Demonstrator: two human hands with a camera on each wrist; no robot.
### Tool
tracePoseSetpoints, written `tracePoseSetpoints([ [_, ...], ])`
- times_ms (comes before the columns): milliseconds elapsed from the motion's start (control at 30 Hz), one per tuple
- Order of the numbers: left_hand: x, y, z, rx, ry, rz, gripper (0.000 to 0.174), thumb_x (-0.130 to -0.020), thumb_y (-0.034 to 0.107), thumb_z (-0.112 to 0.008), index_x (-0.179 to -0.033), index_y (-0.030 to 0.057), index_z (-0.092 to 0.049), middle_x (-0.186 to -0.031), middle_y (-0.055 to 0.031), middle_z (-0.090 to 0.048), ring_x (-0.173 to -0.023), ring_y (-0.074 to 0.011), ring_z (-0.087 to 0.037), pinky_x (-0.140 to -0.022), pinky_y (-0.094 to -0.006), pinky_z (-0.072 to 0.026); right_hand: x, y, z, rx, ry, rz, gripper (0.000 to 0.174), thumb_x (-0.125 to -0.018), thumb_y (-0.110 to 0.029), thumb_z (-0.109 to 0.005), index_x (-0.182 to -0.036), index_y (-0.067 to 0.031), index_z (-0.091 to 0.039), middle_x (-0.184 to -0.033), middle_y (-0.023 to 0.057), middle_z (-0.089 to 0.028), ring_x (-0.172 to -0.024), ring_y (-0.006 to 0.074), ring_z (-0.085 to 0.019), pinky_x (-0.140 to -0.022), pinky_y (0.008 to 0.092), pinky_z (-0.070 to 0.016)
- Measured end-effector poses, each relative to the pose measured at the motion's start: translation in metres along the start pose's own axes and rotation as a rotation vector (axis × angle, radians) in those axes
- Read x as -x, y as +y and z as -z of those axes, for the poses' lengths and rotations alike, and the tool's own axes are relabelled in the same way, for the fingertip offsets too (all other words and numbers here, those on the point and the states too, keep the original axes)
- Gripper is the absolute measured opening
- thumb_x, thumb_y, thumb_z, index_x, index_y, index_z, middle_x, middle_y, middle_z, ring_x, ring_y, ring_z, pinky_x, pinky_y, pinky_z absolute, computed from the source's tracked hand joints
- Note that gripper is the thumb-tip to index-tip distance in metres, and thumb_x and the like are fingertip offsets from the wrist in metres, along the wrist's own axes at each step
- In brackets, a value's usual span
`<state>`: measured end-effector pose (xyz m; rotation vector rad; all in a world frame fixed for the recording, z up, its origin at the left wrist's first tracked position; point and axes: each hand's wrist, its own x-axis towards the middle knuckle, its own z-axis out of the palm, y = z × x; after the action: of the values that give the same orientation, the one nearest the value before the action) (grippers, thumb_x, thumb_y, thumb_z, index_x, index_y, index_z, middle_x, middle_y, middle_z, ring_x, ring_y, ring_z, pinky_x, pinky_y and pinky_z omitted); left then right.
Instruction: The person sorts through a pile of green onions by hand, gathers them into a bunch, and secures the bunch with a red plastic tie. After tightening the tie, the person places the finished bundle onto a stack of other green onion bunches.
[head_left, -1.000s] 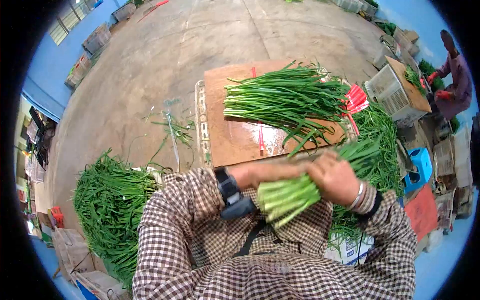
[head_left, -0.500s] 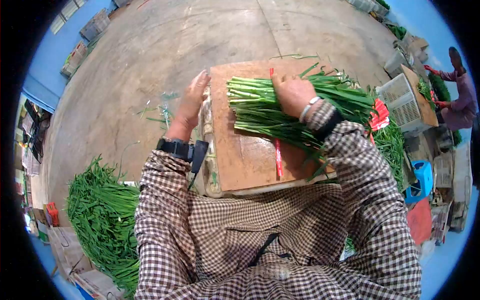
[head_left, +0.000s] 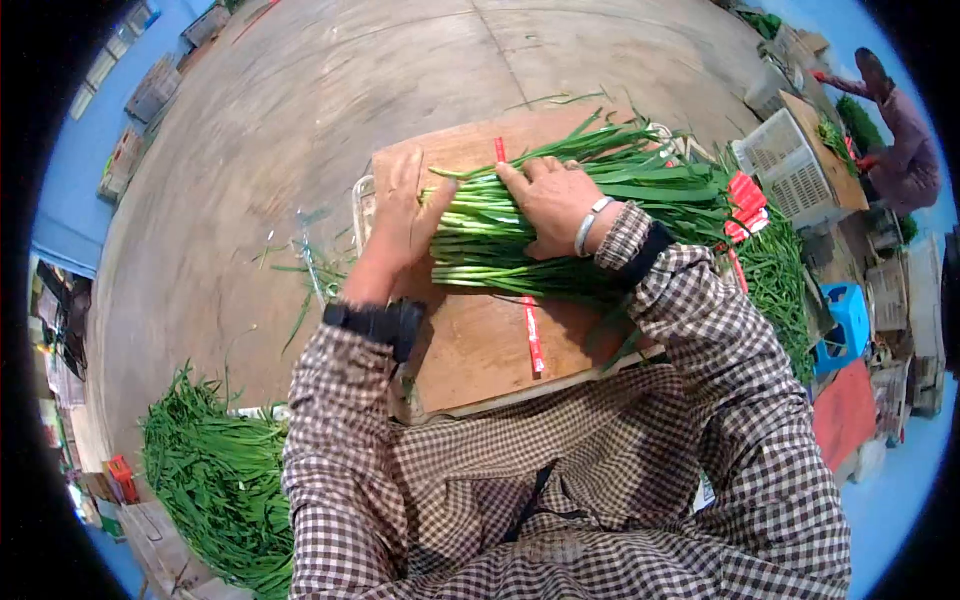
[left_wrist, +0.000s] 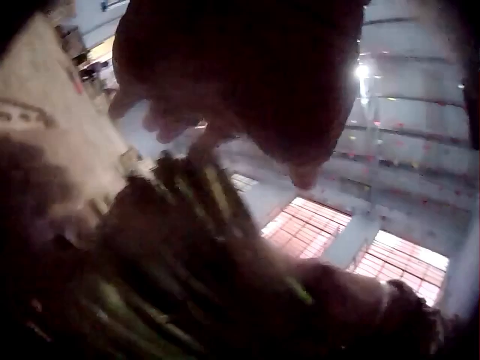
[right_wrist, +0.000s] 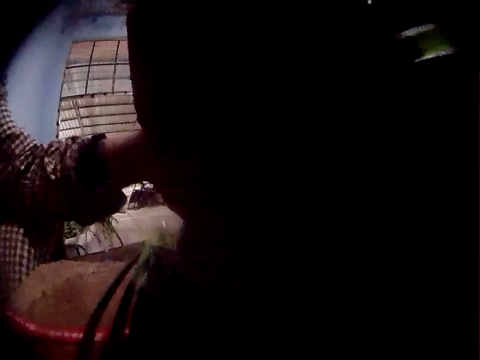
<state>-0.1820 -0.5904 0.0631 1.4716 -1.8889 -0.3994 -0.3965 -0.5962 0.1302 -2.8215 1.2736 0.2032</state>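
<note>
A thick bunch of garlic chives (head_left: 665, 190) lies across a brown board (head_left: 465, 350), pale stem ends to the left and green leaves to the right. My right hand (head_left: 562, 205) grips the stems from above, thumb and fingers spread across the bunch. At the stem ends is my left hand (head_left: 400, 215), its palm side towards them and fingers straight. A red printed strip (head_left: 533, 345) runs under the bunch, showing at both sides. In the left wrist view dark, blurred stems (left_wrist: 172, 247) appear below the hand. The right wrist view is mostly black.
More chives lie heaped at the left (head_left: 215, 480) and at the right (head_left: 780, 290). Red strips (head_left: 745, 205) hang at the board's right edge. Beyond are a white crate (head_left: 785, 160), a blue stool (head_left: 842, 325) and another person (head_left: 905, 150). Scraps litter the floor left of the board.
One second ago both hands had a smaller bunch near my body; it has since joined the chives on the board. My left hand has moved right, from the board's edge to the stem ends.
</note>
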Motion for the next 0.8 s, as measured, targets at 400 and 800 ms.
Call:
tracePoseSetpoints([
  [400, 0.015, 0.061, -0.025, -0.469, -0.219, -0.369, 0.124, -0.046, 0.038, -0.083, -0.139, -0.0002, -0.011, -0.143, -0.0201, -0.019, -0.134, -0.0326, -0.018, -0.106, -0.0527, -0.0165, -0.006, 0.021, -0.028, -0.02, 0.257, 0.151, 0.076, -0.059, -0.041, -0.074, -0.114, 0.0044, -0.047, -0.114, 0.0224, -0.049, -0.109, 0.0354, -0.047, -0.09, 0.0472, -0.0396],
  [800, 0.012, 0.061, -0.029, -0.389, -0.327, -0.243, 0.121, -0.045, 0.032, -0.084, -0.138, -0.0017, -0.014, -0.141, -0.0244, -0.022, -0.13, -0.0359, -0.026, -0.104, -0.0423, -0.0271, -0.056, 0.054, -0.028, -0.389, -0.277, 0.158, 0.086, -0.057, -0.059, -0.073, -0.109, 0.0066, -0.053, -0.1, 0.0237, -0.061, -0.096, 0.0348, -0.058, -0.086, 0.0368, -0.0443],
])
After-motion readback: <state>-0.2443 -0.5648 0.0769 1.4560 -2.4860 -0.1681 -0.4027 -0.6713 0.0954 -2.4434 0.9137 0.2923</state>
